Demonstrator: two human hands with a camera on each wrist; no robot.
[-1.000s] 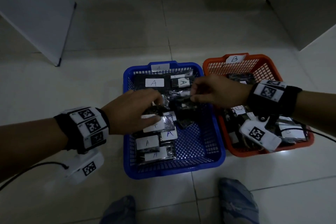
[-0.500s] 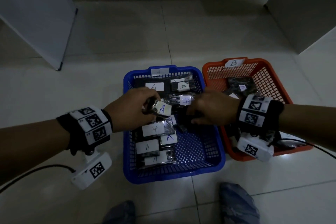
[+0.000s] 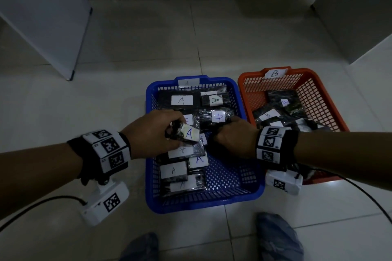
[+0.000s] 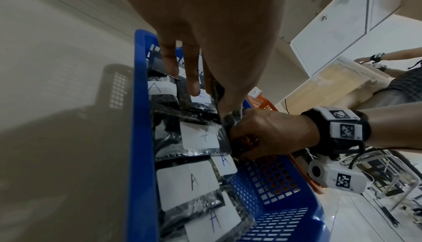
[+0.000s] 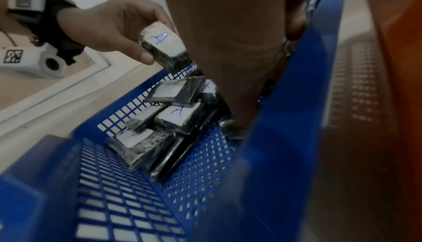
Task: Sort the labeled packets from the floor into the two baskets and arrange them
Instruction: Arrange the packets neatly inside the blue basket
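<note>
The blue basket tagged A holds several black packets with white A labels along its left side. My left hand pinches a small A packet just above them; the right wrist view shows that packet between thumb and fingers. My right hand reaches down into the middle of the blue basket, its fingers curled on a dark packet at the mesh floor. To the right, the orange basket tagged B contains several B packets.
A white cabinet panel stands at the back left and another cabinet at the back right. My two feet are just in front of the baskets. Wrist-camera cables trail over the tiles. Another person shows far off.
The hands, together over the basket a second ago, have parted. My left hand came away holding the A packet, and my right hand sank into the blue basket with the dark packet.
</note>
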